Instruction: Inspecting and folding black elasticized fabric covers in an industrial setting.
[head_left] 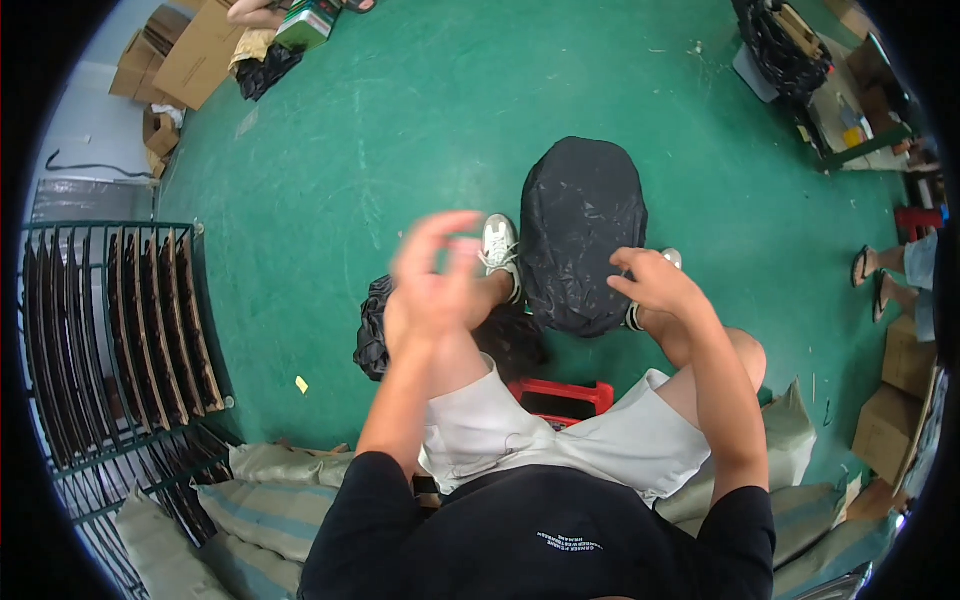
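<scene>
We see a rounded bundle wrapped in black plastic (583, 245) standing on the green floor (400, 130) just in front of the seated person's knees, between their two white shoes (499, 250). The right hand (655, 290) rests against the bundle's lower right side, its fingers (628, 262) curled and touching the black plastic, thumb and forefinger drawn close as if gripping a fold, though we cannot tell how tightly. The left hand (432, 285) is raised beside the bundle's left edge and apart from it; it is blurred, its fingers stretched upward and loosely spread, holding nothing we can make out. A crumpled black bag (372, 330) lies on the floor under the left forearm. A red stool (560, 397) shows between the thighs. To the left stands a green wire rack (120, 330) of flat boards, with sacks (260, 500) below it.
</scene>
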